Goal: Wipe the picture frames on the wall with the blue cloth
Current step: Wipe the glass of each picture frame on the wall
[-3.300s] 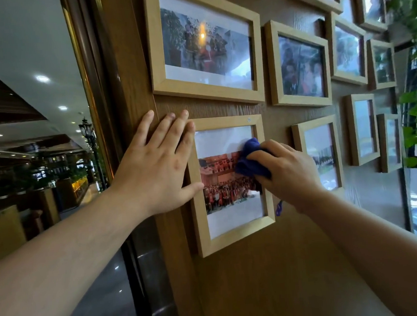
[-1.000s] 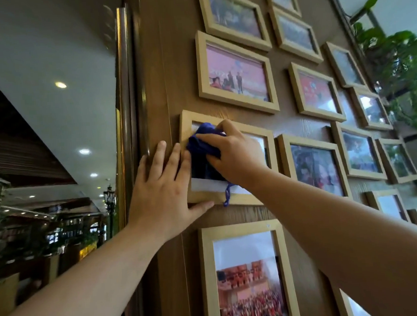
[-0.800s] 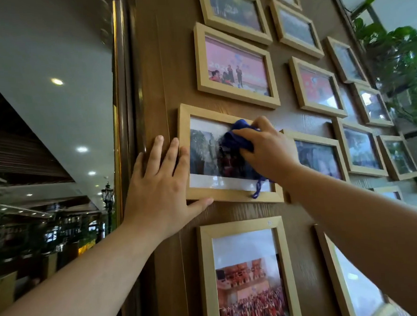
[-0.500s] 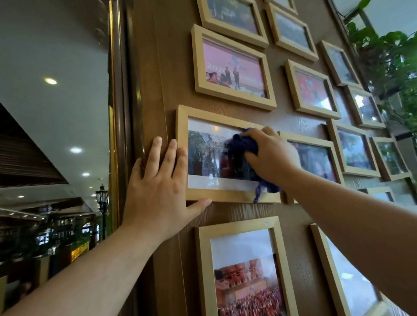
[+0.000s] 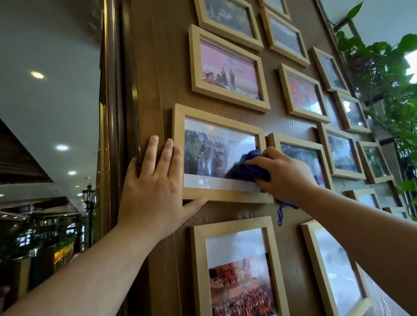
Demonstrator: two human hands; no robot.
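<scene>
A leafy green plant (image 5: 394,102) climbs along the right edge of the brown wood-grain wall (image 5: 235,211). To the left, a gold-trimmed pillar edge (image 5: 109,115) rises; beyond it, round ceiling lights (image 5: 37,75) glow above a dim hall with a lamp post (image 5: 89,197)

Frames packed tight on the wood wall (image 5: 230,211): only narrow bare strips between them, widest below the wiped frame (image 5: 219,198). Left hand (image 5: 153,193) blocks that frame's left edge, the gold pillar (image 5: 109,115) just beyond it. Plant (image 5: 394,97) crowds the far right side.
</scene>
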